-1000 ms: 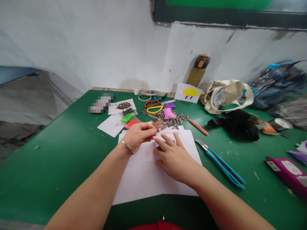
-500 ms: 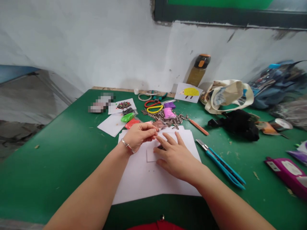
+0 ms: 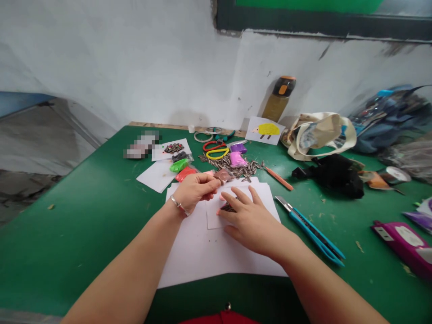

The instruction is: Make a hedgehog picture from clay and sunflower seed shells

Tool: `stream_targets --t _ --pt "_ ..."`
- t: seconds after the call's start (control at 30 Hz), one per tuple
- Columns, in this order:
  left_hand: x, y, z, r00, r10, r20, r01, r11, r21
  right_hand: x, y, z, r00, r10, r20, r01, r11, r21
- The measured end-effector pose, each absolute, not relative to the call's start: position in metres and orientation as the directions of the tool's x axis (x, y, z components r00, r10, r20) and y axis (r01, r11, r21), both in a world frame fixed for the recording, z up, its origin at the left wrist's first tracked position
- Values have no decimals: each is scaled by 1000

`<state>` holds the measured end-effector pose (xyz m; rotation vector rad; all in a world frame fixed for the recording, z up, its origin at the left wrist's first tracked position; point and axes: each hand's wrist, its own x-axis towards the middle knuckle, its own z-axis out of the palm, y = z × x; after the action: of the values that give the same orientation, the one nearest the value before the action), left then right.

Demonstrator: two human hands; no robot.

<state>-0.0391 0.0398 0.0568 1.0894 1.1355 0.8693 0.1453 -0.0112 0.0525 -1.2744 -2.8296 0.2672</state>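
Bench [image 3: 84, 234] carries white paper [image 3: 189, 265], prob. best kept flat. R hand [image 3: 245, 216] is spread wide; L hand [image 3: 200, 191] is pinched tight nr it, can't tell if on anything. Light pressure seems best, so nothing slides. Card [image 3: 213, 220] lies mid-paper, partly under R hand, near edge approx. L–R, long axis hidden. Dark seeds [image 3: 228, 208] on it run approx. L–R, pink dab [image 3: 218, 212] at L end.

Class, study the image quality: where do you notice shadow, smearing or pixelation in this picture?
Head view, throughout: soft shadow on the wall left of the bottle; clear bag near the right edge smeared; pixelated patch masking something on the green table.
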Motion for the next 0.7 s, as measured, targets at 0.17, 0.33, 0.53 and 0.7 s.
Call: stream_targets --t 0.17,0.33,0.53,0.7 --pt "-39 41 55 226 939 -259 19 262 965 147 -8 53 -670 743 0 723 652 -229" --pt "-36 39 54 235 932 -275 66 267 961 158 3 59 -487 819 302 688 573 -444" --pt "-27 34 53 292 917 -272 96 255 962 157 6 54 -289 883 370 598 468 -650" --pt "-16 28 53 337 898 -283 38 287 957 149 4 54 -249 926 285 485 374 -791"
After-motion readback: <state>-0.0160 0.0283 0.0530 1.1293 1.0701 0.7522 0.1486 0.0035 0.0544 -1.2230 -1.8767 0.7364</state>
